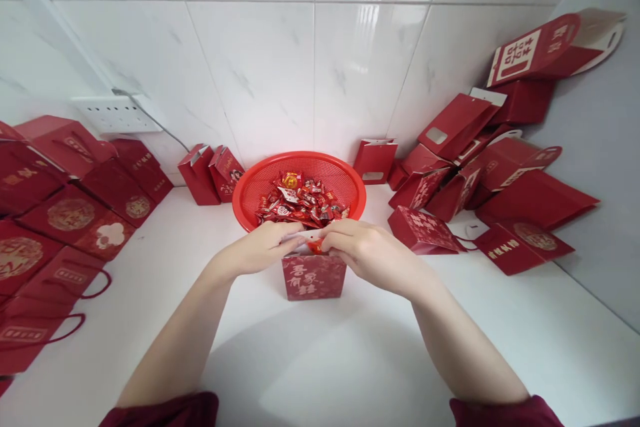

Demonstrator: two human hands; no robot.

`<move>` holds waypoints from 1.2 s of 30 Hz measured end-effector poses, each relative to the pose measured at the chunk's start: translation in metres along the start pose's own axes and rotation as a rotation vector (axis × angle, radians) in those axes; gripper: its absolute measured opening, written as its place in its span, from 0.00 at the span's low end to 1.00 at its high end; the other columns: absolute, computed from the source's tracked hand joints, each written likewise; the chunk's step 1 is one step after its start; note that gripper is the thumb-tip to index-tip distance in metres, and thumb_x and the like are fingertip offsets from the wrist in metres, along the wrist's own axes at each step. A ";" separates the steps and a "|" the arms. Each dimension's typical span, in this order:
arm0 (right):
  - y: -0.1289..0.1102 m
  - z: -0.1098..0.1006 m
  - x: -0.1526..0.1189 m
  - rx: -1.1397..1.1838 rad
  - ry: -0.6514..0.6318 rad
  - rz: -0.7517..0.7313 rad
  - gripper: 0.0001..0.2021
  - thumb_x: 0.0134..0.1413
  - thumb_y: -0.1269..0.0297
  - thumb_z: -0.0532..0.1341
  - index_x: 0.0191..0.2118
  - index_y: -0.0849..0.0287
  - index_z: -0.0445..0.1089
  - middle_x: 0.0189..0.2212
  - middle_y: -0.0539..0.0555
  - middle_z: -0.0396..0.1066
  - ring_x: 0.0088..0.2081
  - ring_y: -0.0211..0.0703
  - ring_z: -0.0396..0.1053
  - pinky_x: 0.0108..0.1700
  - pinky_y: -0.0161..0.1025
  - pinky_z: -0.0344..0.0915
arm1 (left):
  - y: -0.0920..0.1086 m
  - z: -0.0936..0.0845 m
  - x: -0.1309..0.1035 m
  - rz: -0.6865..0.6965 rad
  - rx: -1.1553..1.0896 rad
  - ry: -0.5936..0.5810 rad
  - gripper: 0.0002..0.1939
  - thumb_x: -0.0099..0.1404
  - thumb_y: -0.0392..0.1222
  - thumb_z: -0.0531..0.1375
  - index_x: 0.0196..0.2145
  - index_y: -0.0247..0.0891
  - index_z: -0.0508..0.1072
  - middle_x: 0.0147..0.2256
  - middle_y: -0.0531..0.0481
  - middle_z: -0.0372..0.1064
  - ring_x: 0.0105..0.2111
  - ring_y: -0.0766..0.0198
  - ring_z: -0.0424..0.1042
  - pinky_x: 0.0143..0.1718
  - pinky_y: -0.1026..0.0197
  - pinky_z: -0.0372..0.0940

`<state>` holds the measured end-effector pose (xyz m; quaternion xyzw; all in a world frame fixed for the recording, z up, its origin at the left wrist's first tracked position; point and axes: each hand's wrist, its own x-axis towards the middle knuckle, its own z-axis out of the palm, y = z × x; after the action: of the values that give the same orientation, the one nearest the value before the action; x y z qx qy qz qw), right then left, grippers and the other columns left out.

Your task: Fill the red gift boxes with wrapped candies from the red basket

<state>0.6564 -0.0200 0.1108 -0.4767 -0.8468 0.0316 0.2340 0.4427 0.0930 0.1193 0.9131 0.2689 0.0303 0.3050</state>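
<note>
A red patterned gift box (314,278) with pale lettering stands upright on the white table, its top open. My left hand (263,247) has its fingers closed on the left side of the box's rim. At the right side of the opening is my right hand (367,252), fingers bent together over a red-wrapped candy (316,246) that shows in the box mouth; its fingertips are partly hidden. Just behind the box sits a red plastic basket (245,190) holding several wrapped candies (305,200).
Stacked red gift boxes (70,213) fill the left side. Two small boxes (200,175) stand left of the basket, and another (376,161) stands to its right. More boxes (530,193) are piled on the right. A tiled wall (250,67) rises behind.
</note>
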 end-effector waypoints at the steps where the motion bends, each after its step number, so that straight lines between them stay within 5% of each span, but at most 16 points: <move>1: 0.001 -0.001 -0.001 0.010 0.000 -0.005 0.13 0.65 0.79 0.51 0.42 0.59 0.71 0.43 0.55 0.74 0.43 0.45 0.71 0.43 0.40 0.68 | 0.000 0.000 0.000 -0.002 0.002 -0.001 0.18 0.74 0.50 0.46 0.37 0.39 0.71 0.35 0.52 0.72 0.35 0.62 0.70 0.35 0.63 0.59; 7: 0.006 -0.014 -0.009 0.047 0.105 0.020 0.12 0.67 0.67 0.56 0.53 0.59 0.67 0.58 0.60 0.67 0.59 0.50 0.64 0.59 0.49 0.63 | 0.010 -0.005 -0.008 -0.047 -0.028 -0.043 0.20 0.72 0.56 0.48 0.39 0.40 0.72 0.33 0.52 0.72 0.32 0.62 0.70 0.32 0.64 0.59; 11: 0.008 -0.013 -0.012 0.099 -0.036 0.088 0.26 0.61 0.62 0.64 0.62 0.56 0.58 0.57 0.60 0.68 0.56 0.53 0.67 0.54 0.50 0.67 | 0.019 -0.003 -0.017 -0.050 0.002 -0.004 0.15 0.62 0.53 0.62 0.40 0.40 0.73 0.34 0.53 0.73 0.32 0.62 0.71 0.30 0.65 0.59; 16: 0.007 -0.004 -0.012 0.109 -0.193 0.111 0.08 0.60 0.74 0.59 0.44 0.57 0.67 0.39 0.53 0.73 0.38 0.44 0.71 0.37 0.39 0.66 | 0.019 0.011 -0.021 0.014 0.033 0.012 0.12 0.67 0.43 0.55 0.36 0.38 0.77 0.31 0.51 0.75 0.30 0.62 0.71 0.34 0.63 0.61; 18: 0.005 -0.003 -0.011 0.108 -0.185 0.110 0.03 0.61 0.70 0.61 0.39 0.58 0.66 0.37 0.52 0.71 0.35 0.42 0.69 0.34 0.38 0.63 | 0.018 0.016 -0.020 0.048 0.037 0.005 0.13 0.68 0.40 0.53 0.37 0.38 0.77 0.33 0.50 0.76 0.31 0.61 0.72 0.35 0.62 0.62; 22: 0.004 0.000 -0.008 0.192 -0.171 0.129 0.12 0.69 0.56 0.53 0.40 0.58 0.67 0.35 0.53 0.71 0.34 0.43 0.69 0.36 0.39 0.64 | 0.015 0.024 -0.021 0.075 0.016 0.030 0.14 0.67 0.34 0.51 0.43 0.41 0.75 0.43 0.47 0.76 0.39 0.59 0.73 0.41 0.60 0.64; 27: 0.005 0.008 -0.003 0.221 -0.238 0.116 0.17 0.71 0.62 0.49 0.36 0.58 0.73 0.34 0.53 0.75 0.34 0.43 0.71 0.38 0.39 0.64 | 0.010 0.025 -0.023 0.004 0.067 -0.023 0.08 0.68 0.42 0.54 0.40 0.39 0.71 0.35 0.48 0.73 0.32 0.59 0.71 0.33 0.61 0.62; 31: 0.001 0.011 -0.002 0.204 -0.279 0.121 0.18 0.69 0.63 0.51 0.32 0.58 0.75 0.28 0.52 0.75 0.28 0.43 0.71 0.33 0.38 0.65 | 0.014 0.015 -0.027 0.019 0.091 -0.095 0.17 0.71 0.45 0.49 0.28 0.38 0.68 0.26 0.51 0.68 0.26 0.63 0.65 0.29 0.62 0.57; 34: 0.000 0.004 -0.008 0.258 -0.268 0.135 0.15 0.70 0.59 0.52 0.45 0.55 0.76 0.39 0.54 0.79 0.37 0.46 0.76 0.39 0.40 0.69 | 0.017 -0.009 -0.055 -0.025 0.147 -0.137 0.20 0.72 0.45 0.49 0.23 0.38 0.66 0.20 0.54 0.63 0.21 0.66 0.61 0.26 0.62 0.54; 36: 0.003 -0.006 -0.016 0.257 -0.222 0.202 0.17 0.70 0.57 0.52 0.53 0.55 0.72 0.47 0.56 0.77 0.43 0.48 0.76 0.44 0.42 0.70 | 0.012 -0.032 -0.089 -0.139 0.191 -0.043 0.20 0.69 0.47 0.53 0.21 0.39 0.69 0.19 0.54 0.66 0.21 0.65 0.64 0.28 0.63 0.58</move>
<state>0.6686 -0.0323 0.1097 -0.5190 -0.8043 0.2150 0.1936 0.3659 0.0570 0.1623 0.9175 0.3268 -0.0364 0.2239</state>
